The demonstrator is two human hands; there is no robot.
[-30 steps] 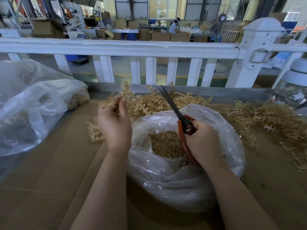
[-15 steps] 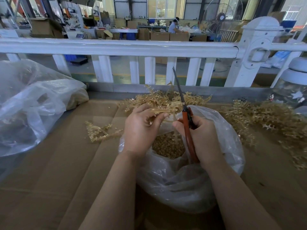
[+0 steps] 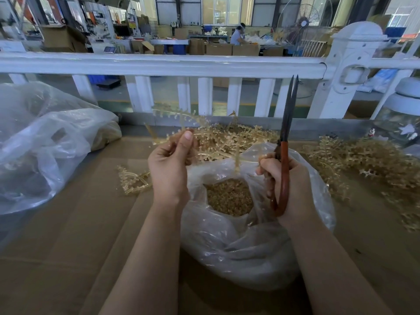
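2 hands busy: left hand [image 3: 169, 171] fingers pinch plastic sprig [image 3: 181, 120]; right hand [image 3: 288, 185] fingers wrap scissors [image 3: 285, 142]

Plastic sprig [image 3: 181, 120]: tan, translucent, nubbed branches, lifted off the table and pinched in left hand [image 3: 169, 169], 10 o'clock from clear bag [image 3: 238, 246]. Scissors [image 3: 284, 155]: red handles, dark blades slightly parted, upright with tips at 12 o'clock, gripped by right hand [image 3: 293, 185], 1 o'clock of bag.
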